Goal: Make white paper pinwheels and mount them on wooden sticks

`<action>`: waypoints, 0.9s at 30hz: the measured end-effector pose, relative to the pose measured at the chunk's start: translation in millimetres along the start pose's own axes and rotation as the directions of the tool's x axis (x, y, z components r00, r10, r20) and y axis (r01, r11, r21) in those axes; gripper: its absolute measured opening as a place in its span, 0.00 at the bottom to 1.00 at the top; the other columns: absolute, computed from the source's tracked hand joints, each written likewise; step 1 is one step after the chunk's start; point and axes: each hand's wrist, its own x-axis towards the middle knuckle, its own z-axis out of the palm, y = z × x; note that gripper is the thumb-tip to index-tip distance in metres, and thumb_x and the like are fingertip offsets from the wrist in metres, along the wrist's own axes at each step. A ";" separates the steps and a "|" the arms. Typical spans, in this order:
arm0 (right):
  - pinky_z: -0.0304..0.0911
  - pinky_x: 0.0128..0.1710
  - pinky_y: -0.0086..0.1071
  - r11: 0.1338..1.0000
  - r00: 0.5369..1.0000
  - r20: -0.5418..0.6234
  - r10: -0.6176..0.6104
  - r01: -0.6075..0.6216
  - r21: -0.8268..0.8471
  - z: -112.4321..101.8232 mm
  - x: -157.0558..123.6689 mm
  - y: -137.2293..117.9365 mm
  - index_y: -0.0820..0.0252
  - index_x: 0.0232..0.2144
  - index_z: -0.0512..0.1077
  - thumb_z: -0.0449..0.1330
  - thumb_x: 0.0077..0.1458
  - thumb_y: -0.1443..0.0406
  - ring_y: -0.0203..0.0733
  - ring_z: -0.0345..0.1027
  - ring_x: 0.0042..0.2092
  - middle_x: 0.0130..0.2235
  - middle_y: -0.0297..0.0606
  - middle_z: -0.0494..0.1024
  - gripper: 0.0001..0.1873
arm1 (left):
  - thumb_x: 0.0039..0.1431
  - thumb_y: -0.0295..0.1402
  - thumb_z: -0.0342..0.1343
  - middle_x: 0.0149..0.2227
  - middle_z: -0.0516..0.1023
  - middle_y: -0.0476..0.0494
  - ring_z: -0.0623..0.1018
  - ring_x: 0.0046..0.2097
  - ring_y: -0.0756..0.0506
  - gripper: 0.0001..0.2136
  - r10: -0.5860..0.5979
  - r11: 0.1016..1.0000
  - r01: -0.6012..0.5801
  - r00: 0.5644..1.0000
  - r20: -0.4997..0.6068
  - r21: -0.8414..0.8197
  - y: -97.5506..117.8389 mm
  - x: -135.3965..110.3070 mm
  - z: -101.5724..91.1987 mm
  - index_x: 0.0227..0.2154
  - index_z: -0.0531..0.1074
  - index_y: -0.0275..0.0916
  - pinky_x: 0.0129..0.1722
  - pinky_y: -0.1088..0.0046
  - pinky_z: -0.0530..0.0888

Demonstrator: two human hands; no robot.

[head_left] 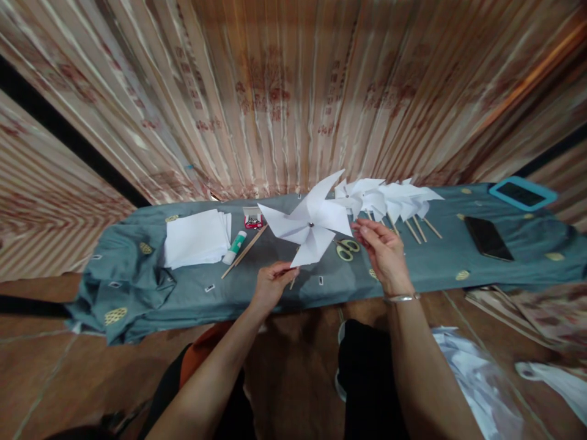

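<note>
A white paper pinwheel (316, 223) with a metal pin at its centre is held up over the cloth-covered table. My left hand (271, 282) is closed around its wooden stick, mostly hidden behind the lower blade. At the right-hand blade, the bent fingers of my right hand (381, 247) pinch at the paper tip; the exact contact is hard to make out. Just behind the pinwheel lie scissors (346, 249) with pale yellow-green handles. Several finished white pinwheels (394, 200) on sticks overlap in a row beyond my right hand.
A stack of white paper (195, 238), a glue stick (235, 247), loose wooden sticks (245, 250) and a small red box of pins (252, 218) occupy the left side. A dark phone (488, 238) and a blue-framed tablet (523, 192) lie right. Curtains (284, 91) hang behind the table.
</note>
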 end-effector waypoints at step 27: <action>0.67 0.35 0.33 0.974 0.948 0.227 0.225 -0.221 -0.043 28.9 -22.2 7.3 0.56 0.26 0.78 0.73 0.35 0.52 0.39 0.74 0.30 0.27 0.35 0.81 0.17 | 0.37 0.35 0.66 0.26 0.81 0.47 0.76 0.28 0.49 0.08 0.047 0.999 -0.048 0.996 -0.079 -0.011 -1.0 3.1 -3.6 0.24 0.81 0.40 0.31 0.74 0.72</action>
